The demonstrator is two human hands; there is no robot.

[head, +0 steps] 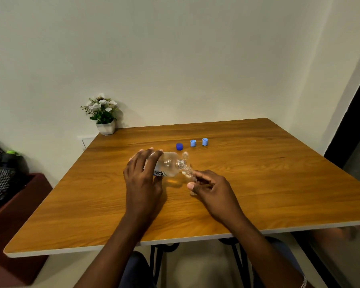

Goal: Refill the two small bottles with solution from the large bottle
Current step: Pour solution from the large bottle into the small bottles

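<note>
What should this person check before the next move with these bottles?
1. Left hand grips the big bottle: ok.
2. Right hand holds the small bottle: ok.
3. Big bottle's mouth at the small bottle's opening: ok.
4. Level in the small bottle: cannot tell.
5. Second small bottle upright, uncapped: ok.
6. Three caps out of the way on the table: ok.

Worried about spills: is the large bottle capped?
No: the large bottle has a bare mouth, and the dark cap lies on the table.
</note>
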